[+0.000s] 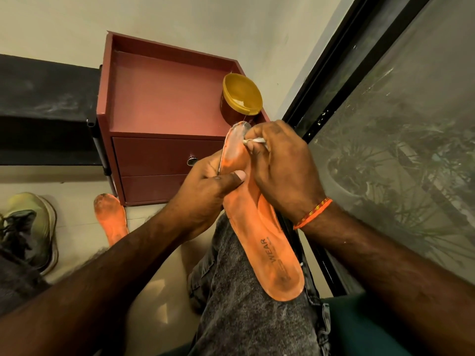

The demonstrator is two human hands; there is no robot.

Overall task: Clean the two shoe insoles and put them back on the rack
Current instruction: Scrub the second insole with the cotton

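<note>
Both hands work one orange insole (259,235)

The only legible text is "WEAR", printed in dark letters on the orange insole (259,227) near its heel end; smaller print beside it is too blurred to read.

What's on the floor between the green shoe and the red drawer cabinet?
The head view shows the second orange insole lying on the floor between the green shoe and red wooden drawer cabinet.
</note>
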